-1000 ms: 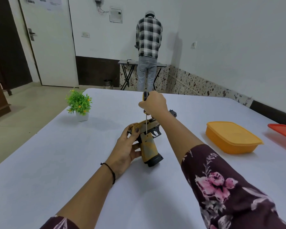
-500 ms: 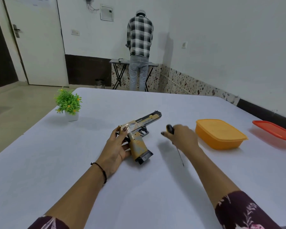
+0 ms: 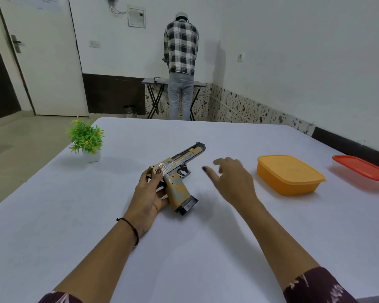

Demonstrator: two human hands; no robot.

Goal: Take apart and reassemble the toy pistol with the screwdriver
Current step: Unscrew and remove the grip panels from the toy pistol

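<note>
Toy pistol (image 3: 179,169): where is it sitting?
It is resting near the middle of the table (image 3: 140,248), barrel pointing toward the far right corner, grip base toward the near edge.
What are the hands doing?
The left hand (image 3: 150,193) is gripping the pistol's rear end, thumb on the slide. The right hand (image 3: 230,178) is hovering just beside it, fingers loosely spread, holding nothing.
Anything else?
An orange container (image 3: 290,174) is sitting toward the right edge.
</note>
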